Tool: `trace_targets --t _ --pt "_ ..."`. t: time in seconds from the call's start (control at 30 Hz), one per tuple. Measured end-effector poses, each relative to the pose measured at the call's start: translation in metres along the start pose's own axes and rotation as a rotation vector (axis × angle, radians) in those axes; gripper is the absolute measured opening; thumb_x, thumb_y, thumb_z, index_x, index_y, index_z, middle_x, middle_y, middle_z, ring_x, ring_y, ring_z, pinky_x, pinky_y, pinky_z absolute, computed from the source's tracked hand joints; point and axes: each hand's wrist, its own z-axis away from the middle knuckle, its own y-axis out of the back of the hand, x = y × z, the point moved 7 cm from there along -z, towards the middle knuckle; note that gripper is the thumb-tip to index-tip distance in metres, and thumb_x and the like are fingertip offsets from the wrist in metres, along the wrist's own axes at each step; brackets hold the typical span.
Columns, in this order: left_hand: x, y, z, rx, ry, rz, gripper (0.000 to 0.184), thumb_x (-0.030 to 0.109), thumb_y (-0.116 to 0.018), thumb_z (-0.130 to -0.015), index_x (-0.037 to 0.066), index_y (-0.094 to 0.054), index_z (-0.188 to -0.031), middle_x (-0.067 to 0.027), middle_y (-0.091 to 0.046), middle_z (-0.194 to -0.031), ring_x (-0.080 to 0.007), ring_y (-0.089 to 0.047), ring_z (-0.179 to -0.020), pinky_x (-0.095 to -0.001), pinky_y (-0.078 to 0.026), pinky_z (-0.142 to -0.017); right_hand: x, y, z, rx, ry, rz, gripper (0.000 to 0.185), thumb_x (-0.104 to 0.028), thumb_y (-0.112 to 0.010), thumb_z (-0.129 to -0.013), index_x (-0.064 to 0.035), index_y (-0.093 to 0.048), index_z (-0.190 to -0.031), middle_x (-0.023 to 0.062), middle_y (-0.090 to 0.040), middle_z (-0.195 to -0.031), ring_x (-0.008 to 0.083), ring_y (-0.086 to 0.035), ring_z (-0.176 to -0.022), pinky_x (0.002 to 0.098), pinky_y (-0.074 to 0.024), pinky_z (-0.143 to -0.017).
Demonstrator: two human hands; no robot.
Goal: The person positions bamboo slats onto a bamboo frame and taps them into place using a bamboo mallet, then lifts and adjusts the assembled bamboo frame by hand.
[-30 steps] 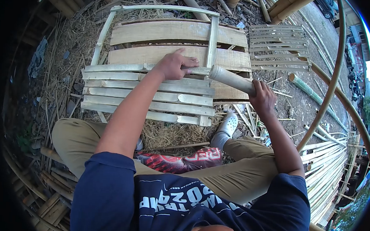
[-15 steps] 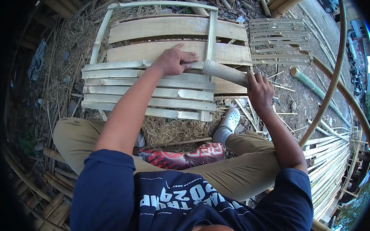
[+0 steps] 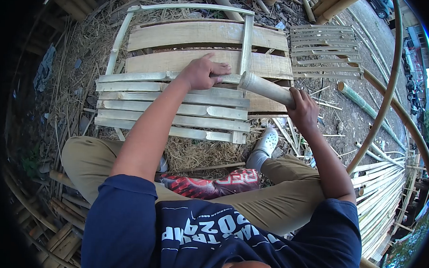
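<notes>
A frame of split bamboo slats (image 3: 177, 108) lies partly over wide wooden planks (image 3: 190, 35). My left hand (image 3: 203, 74) rests on the uppermost slat of the closely spaced group, with thumb and fingers spread around its edge; part of the grip is hidden. In my right hand (image 3: 303, 107) is the near end of a thick bamboo piece (image 3: 266, 90), fingers wrapped round it. Its far end is over the slat's right end, by the frame's upright strip (image 3: 246, 44).
A smaller slatted bamboo panel (image 3: 323, 50) lies at the upper right. Curved bamboo poles (image 3: 391, 89) cross the right side, near a green bamboo length (image 3: 364, 102) and a pile of strips (image 3: 374, 198). A red printed bag (image 3: 212, 185) lies between the legs.
The bamboo piece came down onto the slat's right end half a second ago and is now tilted up off it again. My left hand stays in nearly the same place.
</notes>
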Motion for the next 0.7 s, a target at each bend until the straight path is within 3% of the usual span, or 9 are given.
trace_targets --t 0.07,0.17,0.2,0.27,0.33,0.47,0.6,0.63,0.7 --pt "0.000 -0.001 -0.001 0.002 -0.007 0.002 0.036 0.019 -0.076 -0.091 0.028 -0.075 -0.126 0.0058 -0.069 -0.138 -0.0140 -0.061 -0.131 -0.0470 -0.022 -0.133 0.003 -0.003 0.000 -0.022 0.030 0.036 0.044 -0.015 -0.078 -0.081 -0.0119 -0.063 -0.122 0.0077 -0.069 -0.094 0.0292 -0.072 -0.085 0.0433 -0.0565 -0.072" --pt "-0.002 -0.002 -0.003 0.002 -0.012 0.000 0.036 0.021 -0.076 -0.091 0.029 -0.075 -0.126 0.0057 -0.068 -0.138 -0.0144 -0.061 -0.131 -0.0468 -0.023 -0.132 0.006 0.019 0.007 0.241 0.009 -0.194 0.050 -0.014 -0.083 -0.077 -0.0085 -0.062 -0.122 0.0121 -0.073 -0.100 0.0320 -0.074 -0.087 0.0441 -0.0582 -0.074" --pt "-0.003 -0.002 -0.003 0.001 -0.006 -0.007 0.037 0.021 -0.076 -0.091 0.029 -0.075 -0.126 0.0057 -0.068 -0.138 -0.0145 -0.061 -0.131 -0.0468 -0.023 -0.132 0.009 0.020 0.012 0.289 -0.081 -0.246 0.059 -0.012 -0.086 -0.073 -0.0062 -0.059 -0.125 0.0166 -0.075 -0.106 0.0344 -0.076 -0.090 0.0456 -0.0596 -0.075" --pt "-0.004 -0.001 0.002 0.015 0.005 -0.026 0.037 0.022 -0.076 -0.090 0.030 -0.075 -0.126 0.0058 -0.068 -0.138 -0.0147 -0.061 -0.131 -0.0466 -0.024 -0.132 -0.002 0.024 0.012 0.431 0.067 -0.155 0.055 -0.013 -0.082 -0.080 -0.0085 -0.056 -0.128 0.0141 -0.073 -0.100 0.0338 -0.075 -0.084 0.0468 -0.0590 -0.070" --pt "-0.002 -0.003 -0.001 0.026 -0.023 -0.047 0.037 0.023 -0.076 -0.090 0.030 -0.075 -0.127 0.0062 -0.069 -0.138 -0.0148 -0.062 -0.130 -0.0462 -0.024 -0.132 0.001 0.001 -0.002 -0.152 -0.154 0.143 0.050 -0.013 -0.080 -0.080 -0.0088 -0.061 -0.125 0.0126 -0.071 -0.104 0.0346 -0.073 -0.085 0.0452 -0.0573 -0.072" --pt "-0.003 -0.001 0.000 -0.028 -0.005 -0.030 0.037 0.023 -0.075 -0.092 0.031 -0.074 -0.129 0.0072 -0.068 -0.139 -0.0161 -0.059 -0.133 -0.0449 -0.023 -0.132 0.004 0.014 0.005 0.189 0.044 0.037 0.046 -0.014 -0.077 -0.082 -0.0126 -0.063 -0.125 0.0100 -0.069 -0.099 0.0320 -0.071 -0.084 0.0461 -0.0561 -0.072" --pt "-0.003 -0.003 0.001 -0.008 0.001 -0.033 0.037 0.022 -0.074 -0.093 0.031 -0.074 -0.129 0.0071 -0.067 -0.140 -0.0153 -0.059 -0.134 -0.0447 -0.023 -0.133 0.003 0.004 0.000 0.015 0.043 0.096 0.048 -0.017 -0.080 -0.079 -0.0137 -0.064 -0.124 0.0091 -0.069 -0.101 0.0316 -0.071 -0.088 0.0441 -0.0562 -0.075" --pt "-0.003 -0.003 0.000 -0.010 0.002 -0.038 0.037 0.022 -0.075 -0.093 0.031 -0.074 -0.129 0.0071 -0.067 -0.140 -0.0150 -0.059 -0.134 -0.0447 -0.022 -0.133 -0.001 0.009 0.000 0.079 0.076 0.100 0.040 -0.018 -0.075 -0.082 -0.0152 -0.064 -0.120 0.0052 -0.067 -0.095 0.0261 -0.071 -0.083 0.0412 -0.0555 -0.069" --pt "-0.002 -0.002 -0.002 -0.017 0.002 -0.039 0.037 0.022 -0.074 -0.093 0.031 -0.074 -0.129 0.0073 -0.067 -0.140 -0.0144 -0.059 -0.133 -0.0446 -0.022 -0.133 0.003 0.009 0.002 0.092 0.062 0.093 0.040 -0.018 -0.075 -0.082 -0.0154 -0.064 -0.121 0.0049 -0.067 -0.094 0.0255 -0.071 -0.084 0.0410 -0.0555 -0.069"
